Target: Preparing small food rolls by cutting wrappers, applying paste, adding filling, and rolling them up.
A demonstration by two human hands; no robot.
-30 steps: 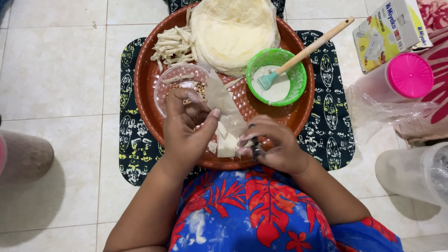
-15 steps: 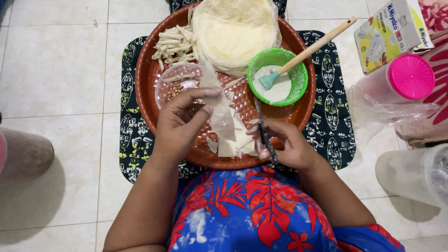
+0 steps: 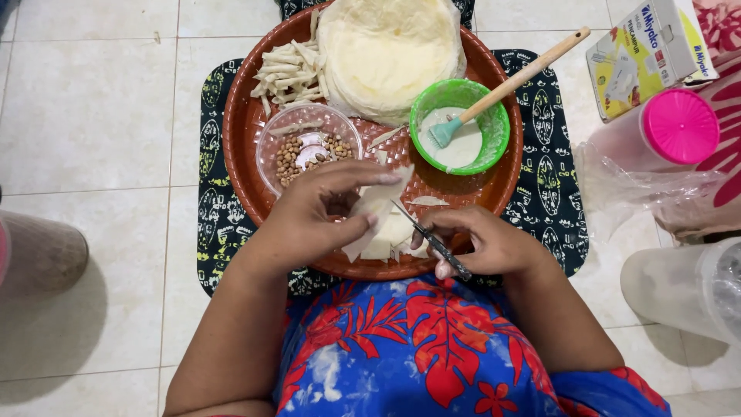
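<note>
Sitting on the pale tiled floor (image 3: 100, 116), a dark patterned cloth mat (image 3: 552, 154) carries a big round reddish-brown plastic tray (image 3: 239, 139). At the far side of the tray lies a stack of thin pale round wrappers (image 3: 386, 50), and to its left a small heap of rolled pale sticks (image 3: 287, 73). On the right part of the tray stands a green plastic bowl (image 3: 494, 127) with white paste, and a wooden-handled brush with a pale blue head (image 3: 517, 77) leans in it. Left of this bowl is a clear plastic bowl of brown peanuts (image 3: 305, 150).

At the near edge of the tray, the left hand (image 3: 316, 212) pinches a thin pale triangular wrapper piece (image 3: 374, 212) between thumb and fingers; the piece hangs just above more cut pieces (image 3: 394, 235) that lie on the tray. The right hand (image 3: 482, 247) is closed around a small dark-handled knife (image 3: 436, 245), whose blade points toward the held piece.

Far right, off the mat, are a yellow and white carton (image 3: 656, 54), a container with a pink lid (image 3: 679, 127) and a clear plastic bag (image 3: 625, 189).
</note>
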